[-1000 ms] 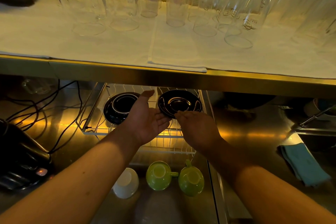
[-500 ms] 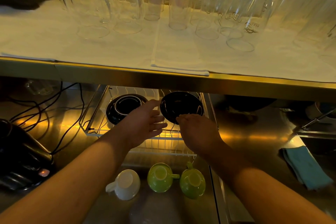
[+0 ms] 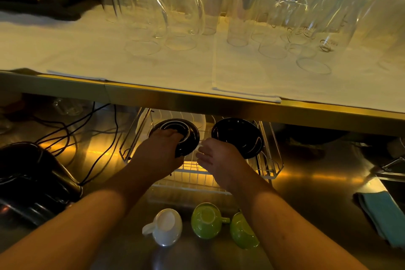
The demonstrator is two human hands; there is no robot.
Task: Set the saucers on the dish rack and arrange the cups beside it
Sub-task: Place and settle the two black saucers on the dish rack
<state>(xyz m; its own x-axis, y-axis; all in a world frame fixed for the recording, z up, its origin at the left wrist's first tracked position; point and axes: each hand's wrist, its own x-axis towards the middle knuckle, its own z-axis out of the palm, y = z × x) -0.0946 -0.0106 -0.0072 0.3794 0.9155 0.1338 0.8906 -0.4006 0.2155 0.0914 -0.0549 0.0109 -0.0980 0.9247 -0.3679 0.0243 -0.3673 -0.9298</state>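
Observation:
Two black saucers stand tilted in the white wire dish rack [image 3: 272,161] under the shelf. My left hand [image 3: 161,153] grips the left saucer [image 3: 175,127] by its near rim, fingers curled over it. At the lower left rim of the right saucer [image 3: 237,136], my right hand [image 3: 220,159] holds on, its fingertips hidden. In front of the rack on the steel counter sit a white cup [image 3: 167,229] and two green cups [image 3: 207,220] [image 3: 243,231], all turned mouth down or tipped.
A steel shelf edge [image 3: 197,98] overhangs the rack, carrying a white cloth and several upturned glasses [image 3: 182,6]. A black appliance [image 3: 28,180] and its cables [image 3: 92,133] lie at the left. A blue cloth [image 3: 385,215] lies at the right.
My left hand has left the right saucer and moved onto the left one. The right saucer now stands steeper in the rack, with my right hand still at its rim.

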